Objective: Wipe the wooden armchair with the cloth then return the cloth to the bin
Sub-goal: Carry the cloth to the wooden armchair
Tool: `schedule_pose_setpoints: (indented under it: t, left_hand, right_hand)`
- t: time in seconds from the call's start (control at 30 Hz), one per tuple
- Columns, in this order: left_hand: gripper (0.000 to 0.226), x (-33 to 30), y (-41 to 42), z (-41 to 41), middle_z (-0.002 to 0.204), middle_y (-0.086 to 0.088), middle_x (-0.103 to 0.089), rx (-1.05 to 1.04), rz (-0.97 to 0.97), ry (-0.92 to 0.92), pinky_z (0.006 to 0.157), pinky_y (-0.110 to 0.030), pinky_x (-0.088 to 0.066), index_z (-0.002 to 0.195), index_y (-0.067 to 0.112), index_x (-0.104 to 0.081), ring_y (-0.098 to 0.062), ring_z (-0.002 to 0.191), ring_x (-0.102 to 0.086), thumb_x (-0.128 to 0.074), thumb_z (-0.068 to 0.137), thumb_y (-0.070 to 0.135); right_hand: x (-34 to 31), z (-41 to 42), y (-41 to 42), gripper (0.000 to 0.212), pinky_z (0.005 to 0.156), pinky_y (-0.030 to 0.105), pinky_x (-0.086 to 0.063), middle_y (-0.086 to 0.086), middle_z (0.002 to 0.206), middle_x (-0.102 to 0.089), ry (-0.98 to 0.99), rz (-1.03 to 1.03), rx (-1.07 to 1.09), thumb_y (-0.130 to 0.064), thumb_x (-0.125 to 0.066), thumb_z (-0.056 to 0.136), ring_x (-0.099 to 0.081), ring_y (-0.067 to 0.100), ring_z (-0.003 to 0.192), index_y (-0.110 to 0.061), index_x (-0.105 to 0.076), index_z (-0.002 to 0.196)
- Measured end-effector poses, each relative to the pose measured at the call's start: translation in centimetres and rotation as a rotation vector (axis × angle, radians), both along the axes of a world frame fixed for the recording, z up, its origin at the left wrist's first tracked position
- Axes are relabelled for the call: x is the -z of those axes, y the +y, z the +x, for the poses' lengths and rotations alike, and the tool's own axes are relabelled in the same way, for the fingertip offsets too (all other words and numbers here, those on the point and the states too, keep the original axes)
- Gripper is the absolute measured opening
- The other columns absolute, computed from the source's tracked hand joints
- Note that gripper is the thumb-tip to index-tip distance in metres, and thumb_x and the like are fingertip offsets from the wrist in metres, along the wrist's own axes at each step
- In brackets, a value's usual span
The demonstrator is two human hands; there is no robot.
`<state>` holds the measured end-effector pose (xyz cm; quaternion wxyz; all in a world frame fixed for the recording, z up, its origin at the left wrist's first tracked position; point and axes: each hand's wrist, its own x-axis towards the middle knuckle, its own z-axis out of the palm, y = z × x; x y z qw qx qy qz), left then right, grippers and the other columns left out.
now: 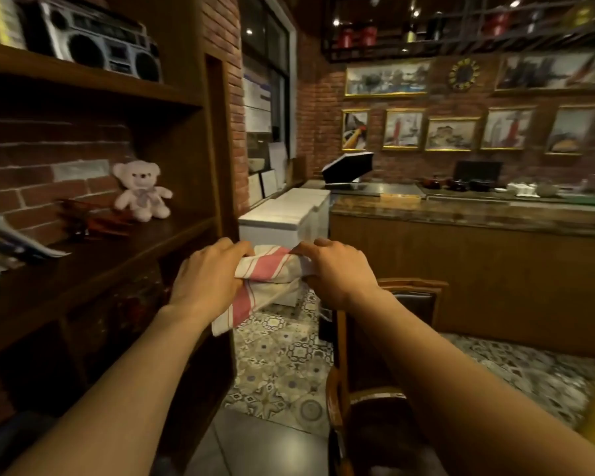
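We hold the cloth (272,273) bunched between both hands in the air: our left hand (208,276) is clenched round its left end, our right hand (334,269) pinches the right end, and a striped tail hangs below the left hand. The wooden armchair (340,400) stands below our right forearm. A wooden shelf (93,259) with a teddy bear (141,190) is at left.

My two bare forearms, no sleeves in view, left hand (207,273) and right hand (334,269) ungloved, no rings, watch or wristbands that I can see, short plain nails, no markings, no cables.
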<state>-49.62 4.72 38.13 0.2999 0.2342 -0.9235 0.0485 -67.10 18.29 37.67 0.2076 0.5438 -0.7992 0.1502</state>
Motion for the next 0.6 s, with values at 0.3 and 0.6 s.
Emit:
schedule_pose_setpoints:
  t: [0.3, 0.6]
  left_hand:
    - [0.040, 6.0, 2.5, -14.6, 0.111, 0.000, -0.065, 0.151, 0.053, -0.048, 0.069, -0.040, -0.051, 0.114, 0.035, -0.058, -0.033, 0.094, -0.066, -0.073, 0.083, 0.016]
    - [0.046, 17.5, 0.4, -21.5, 0.112, -0.003, -0.066, 0.270, 0.211, -0.191, 0.073, -0.044, -0.054, 0.116, 0.033, -0.057, -0.034, 0.096, -0.065, -0.076, 0.080, 0.010]
  right_hand:
    - [5.9, -11.9, 5.1, 0.057, 0.085, 0.047, -0.051, 0.010, 0.123, -0.062, -0.145, 0.068, 0.094, -0.023, -0.076, 0.084, -0.064, 0.039, 0.107, -0.026, -0.052, 0.136]
    - [17.6, -15.9, 4.7, 0.067, 0.087, 0.044, -0.049, 0.006, 0.135, -0.052, -0.274, 0.181, 0.176, -0.024, -0.076, 0.086, -0.061, 0.033, 0.112, -0.027, -0.041, 0.143]
